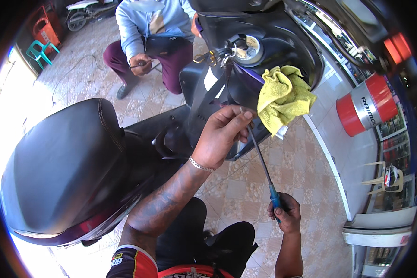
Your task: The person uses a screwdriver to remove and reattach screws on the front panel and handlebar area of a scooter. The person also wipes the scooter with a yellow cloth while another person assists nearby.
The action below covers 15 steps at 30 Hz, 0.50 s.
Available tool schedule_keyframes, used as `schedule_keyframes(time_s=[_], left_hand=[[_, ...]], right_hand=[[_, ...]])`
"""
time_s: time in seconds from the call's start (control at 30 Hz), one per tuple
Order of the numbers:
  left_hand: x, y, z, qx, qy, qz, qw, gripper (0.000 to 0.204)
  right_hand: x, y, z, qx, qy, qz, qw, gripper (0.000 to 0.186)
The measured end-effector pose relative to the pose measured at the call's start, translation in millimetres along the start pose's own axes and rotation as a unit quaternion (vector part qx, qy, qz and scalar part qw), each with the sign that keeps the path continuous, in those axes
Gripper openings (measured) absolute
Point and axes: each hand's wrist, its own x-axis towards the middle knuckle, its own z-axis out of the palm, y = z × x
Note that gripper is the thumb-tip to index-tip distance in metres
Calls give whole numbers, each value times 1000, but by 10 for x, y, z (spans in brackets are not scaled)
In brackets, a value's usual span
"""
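My left hand is closed in a pinch at the upper end of a long metal screwdriver shaft, around something small that I cannot make out. My right hand grips the screwdriver's blue handle lower right. A crumpled yellow cloth hangs on the black scooter's front part, just beyond my left hand. Keys on a ring and a round tape-like roll sit above it. The scooter's seat fills the left side.
A co-worker crouches across the scooter, one hand holding a dark tool. A green chair and a parked motorbike are at the back left. A red and silver drum and glass display cases line the right.
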Motion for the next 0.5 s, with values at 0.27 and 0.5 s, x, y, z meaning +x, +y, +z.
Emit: schedule_keyframes(time_s=[0.27,0.5], left_hand=[[-252,-425,-93,30,-36,-13,999,18],[-458,-923,-115,78,-96,-23,992,16]], right_hand=[[-225,586,-245,-7,23,-39,999,61],[-447,1077,-716,28,36,-12,999,61]])
